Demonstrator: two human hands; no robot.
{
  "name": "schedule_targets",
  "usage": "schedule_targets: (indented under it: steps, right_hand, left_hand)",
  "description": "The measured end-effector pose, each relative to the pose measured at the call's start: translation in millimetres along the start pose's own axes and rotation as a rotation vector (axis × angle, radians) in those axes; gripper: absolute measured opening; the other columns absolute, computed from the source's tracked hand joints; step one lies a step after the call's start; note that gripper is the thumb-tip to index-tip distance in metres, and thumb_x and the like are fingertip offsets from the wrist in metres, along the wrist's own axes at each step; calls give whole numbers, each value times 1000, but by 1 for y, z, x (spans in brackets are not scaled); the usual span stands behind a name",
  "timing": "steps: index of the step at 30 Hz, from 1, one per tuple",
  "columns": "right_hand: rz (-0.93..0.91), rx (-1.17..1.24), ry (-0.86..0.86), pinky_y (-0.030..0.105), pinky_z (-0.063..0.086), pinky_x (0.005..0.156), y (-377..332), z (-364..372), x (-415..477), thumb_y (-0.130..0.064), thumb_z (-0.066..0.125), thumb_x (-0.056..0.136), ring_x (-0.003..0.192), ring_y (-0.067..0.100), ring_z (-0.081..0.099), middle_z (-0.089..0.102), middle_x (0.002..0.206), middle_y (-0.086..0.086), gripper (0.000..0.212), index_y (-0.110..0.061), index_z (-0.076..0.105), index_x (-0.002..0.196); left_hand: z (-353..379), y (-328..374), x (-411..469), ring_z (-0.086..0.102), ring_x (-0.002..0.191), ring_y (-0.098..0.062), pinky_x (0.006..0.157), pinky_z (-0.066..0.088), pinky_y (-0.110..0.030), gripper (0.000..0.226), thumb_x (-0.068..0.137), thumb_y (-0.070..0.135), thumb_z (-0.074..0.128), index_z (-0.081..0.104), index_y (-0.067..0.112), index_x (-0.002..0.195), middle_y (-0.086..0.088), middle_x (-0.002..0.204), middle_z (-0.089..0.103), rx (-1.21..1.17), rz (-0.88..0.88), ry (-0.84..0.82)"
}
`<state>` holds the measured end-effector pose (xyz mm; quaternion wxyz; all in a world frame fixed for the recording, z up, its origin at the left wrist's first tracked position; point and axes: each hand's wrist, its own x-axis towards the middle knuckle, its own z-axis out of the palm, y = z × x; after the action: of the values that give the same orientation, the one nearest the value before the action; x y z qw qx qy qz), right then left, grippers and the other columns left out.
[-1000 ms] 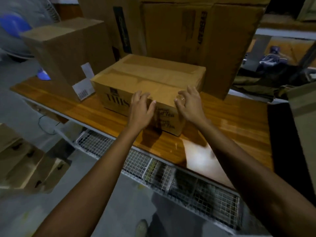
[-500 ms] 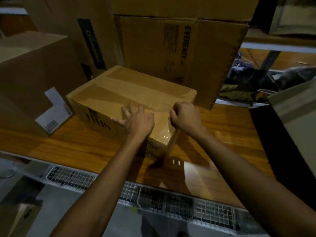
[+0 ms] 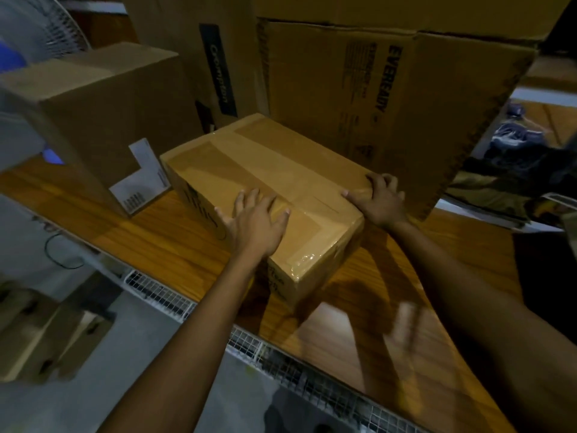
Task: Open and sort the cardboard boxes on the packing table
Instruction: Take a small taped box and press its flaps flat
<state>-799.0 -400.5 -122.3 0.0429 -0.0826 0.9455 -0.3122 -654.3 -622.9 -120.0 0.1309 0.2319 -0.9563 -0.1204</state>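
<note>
1. while the flat, taped box sits on the glossy wood table, your left hand lies spread on its smooth top.
2. your right hand curls over the box's right edge, gripping the cardboard.

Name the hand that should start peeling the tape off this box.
Right, probably: the right hand curls its fingers at the tape on the box edge; the left hand lies flat on top.

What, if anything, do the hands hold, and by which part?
The left hand lies flat on top of the taped box; right hand curls its fingers at the top's right edge; whether that is a grip cannot be told.
</note>
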Motion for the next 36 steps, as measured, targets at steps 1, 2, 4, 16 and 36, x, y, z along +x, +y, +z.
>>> schedule_targets:
  steps: [1, 2, 4, 16, 36]
  right_hand:
    - [17, -8, 7, 51, 36, 107, -1, 0, -6, -81, 59, 75, 136, 44, 28, 24, 155, 6, 98, -28, 33, 152]
    - [36, -29, 17, 51, 36, 106, -2, 1, -13, -83, 59, 74, 136, 43, 29, 25, 154, 6, 97, -29, 34, 151]
    - [66, -83, 27, 51, 38, 105, -6, 2, -33, -87, 55, 71, 136, 43, 31, 26, 154, 7, 99, -31, 34, 150]
    - [276, -200, 207, 58, 41, 103, -32, 30, -212, -93, 38, 73, 136, 48, 34, 24, 157, 16, 114, -16, 23, 155]
    - [807, 1420, -31, 57, 54, 92, 15, 82, -366, -63, 52, 92, 110, 40, 63, 65, 114, 22, 53, -14, 60, 111]
  left_hand:
    - [-1, -5, -3, 17, 149, -22, 113, -2, -68, 55, 91, 67, 39, 49, 41, 138, 5, 157, 34, -28, 4, 6]
    - [-3, -10, -5, 18, 149, -21, 114, -3, -66, 53, 91, 66, 42, 51, 40, 137, 6, 157, 35, -62, 13, 12]
    - [-9, -24, -10, 19, 148, -20, 114, -5, -64, 50, 91, 64, 47, 56, 39, 133, 7, 156, 37, -129, 52, 15]
    - [-48, -101, -65, 41, 124, -34, 98, 43, -46, 51, 87, 51, 66, 59, 19, 125, -12, 138, 38, -378, 18, 29]
    - [-58, -110, -104, 43, 130, -40, 102, 42, -54, 74, 89, 73, 39, 23, 40, 153, -15, 150, 34, -254, 145, -294]
